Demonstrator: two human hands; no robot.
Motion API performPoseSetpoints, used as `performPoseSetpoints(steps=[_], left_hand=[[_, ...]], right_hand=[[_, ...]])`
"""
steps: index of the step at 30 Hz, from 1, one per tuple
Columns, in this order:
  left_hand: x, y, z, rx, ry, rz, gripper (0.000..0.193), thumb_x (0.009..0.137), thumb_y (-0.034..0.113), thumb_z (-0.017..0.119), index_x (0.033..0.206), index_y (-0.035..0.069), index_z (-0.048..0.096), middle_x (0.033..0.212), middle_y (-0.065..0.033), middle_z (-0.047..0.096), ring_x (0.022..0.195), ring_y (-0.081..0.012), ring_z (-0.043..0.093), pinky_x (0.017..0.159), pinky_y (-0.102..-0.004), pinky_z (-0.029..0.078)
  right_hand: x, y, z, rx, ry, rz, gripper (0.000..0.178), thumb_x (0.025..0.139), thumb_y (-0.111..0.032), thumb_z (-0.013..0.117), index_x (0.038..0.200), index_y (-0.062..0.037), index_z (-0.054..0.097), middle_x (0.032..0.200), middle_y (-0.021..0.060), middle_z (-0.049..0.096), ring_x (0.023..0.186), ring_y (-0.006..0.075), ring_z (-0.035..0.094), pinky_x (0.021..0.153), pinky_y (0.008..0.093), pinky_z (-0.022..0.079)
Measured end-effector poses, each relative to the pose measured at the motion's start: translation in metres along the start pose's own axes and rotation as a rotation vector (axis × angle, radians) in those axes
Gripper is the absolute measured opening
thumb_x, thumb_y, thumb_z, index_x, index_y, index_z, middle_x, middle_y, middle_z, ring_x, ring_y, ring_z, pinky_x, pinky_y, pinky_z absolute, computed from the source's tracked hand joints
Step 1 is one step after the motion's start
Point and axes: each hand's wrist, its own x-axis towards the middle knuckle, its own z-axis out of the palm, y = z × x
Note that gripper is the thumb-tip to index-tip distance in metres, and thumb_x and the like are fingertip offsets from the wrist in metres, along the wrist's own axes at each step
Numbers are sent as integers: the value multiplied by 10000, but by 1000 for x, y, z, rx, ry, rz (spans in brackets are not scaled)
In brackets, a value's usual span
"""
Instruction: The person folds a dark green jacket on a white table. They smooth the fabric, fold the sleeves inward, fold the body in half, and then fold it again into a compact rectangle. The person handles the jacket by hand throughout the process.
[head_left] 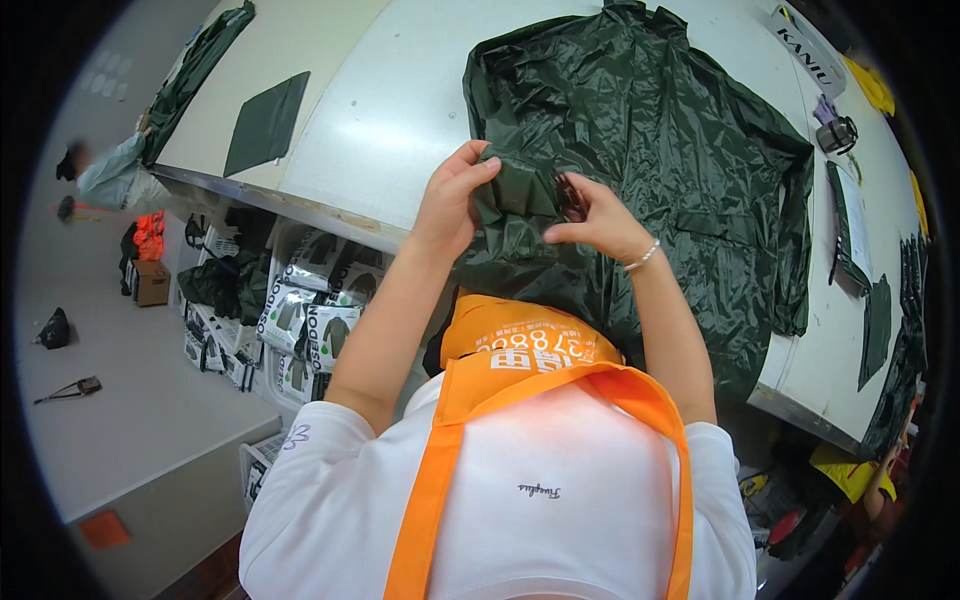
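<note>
A dark green, shiny rain jacket (650, 150) lies spread on the white table, its collar at the far edge and one sleeve (795, 225) stretched down the right side. My left hand (458, 195) grips the end of the other sleeve (525, 190), thumb on top and fingers partly hidden behind the fabric. Just to the right of that sleeve end, my right hand (595, 218) is closed around a small dark reddish-brown tool (572, 200), its exact kind blurred. The jacket's lower part hangs over the near table edge against my orange apron (530, 335).
A folded dark green piece (267, 123) lies on the table at the left. Packaged garments fill white crates (285, 395) below the table edge. At the right are a clipboard (850, 225), a dark round object (836, 134) and more green fabric (876, 335).
</note>
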Motion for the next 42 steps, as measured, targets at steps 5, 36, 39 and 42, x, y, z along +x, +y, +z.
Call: performPoseSetpoints(steps=[5, 36, 39, 42], left_hand=[[-20, -13, 26, 126, -36, 53, 332, 853, 117, 646, 1107, 35, 449, 1004, -60, 598, 903, -142, 597, 786, -258, 474], [-26, 26, 0, 1404, 379, 1038, 221, 662, 14, 731, 803, 78, 572, 843, -51, 594, 870, -264, 540, 767, -349, 427], [-27, 31, 2, 1442, 350, 1105, 248, 634, -29, 718, 802, 78, 570, 809, -45, 603, 818, -259, 552, 787, -357, 419], [-26, 26, 14, 1482, 293, 1186, 290, 595, -46, 710, 810, 83, 565, 841, -49, 616, 812, -255, 569, 780, -355, 412]], right_hand=[[24, -7, 4, -397, 794, -593, 207, 590, 98, 617, 751, -9, 543, 728, 48, 550, 632, 153, 512, 578, 258, 421], [-42, -66, 43, -489, 515, -280, 223, 709, 18, 718, 736, -36, 504, 632, -13, 449, 562, 50, 393, 512, 196, 354], [-41, -56, 30, -521, 808, -378, 215, 618, 114, 618, 712, -32, 491, 635, 13, 456, 552, 82, 410, 514, 210, 359], [-45, -55, 30, -578, 804, -476, 216, 619, 113, 607, 699, -36, 472, 629, 27, 439, 540, 100, 405, 509, 217, 352]])
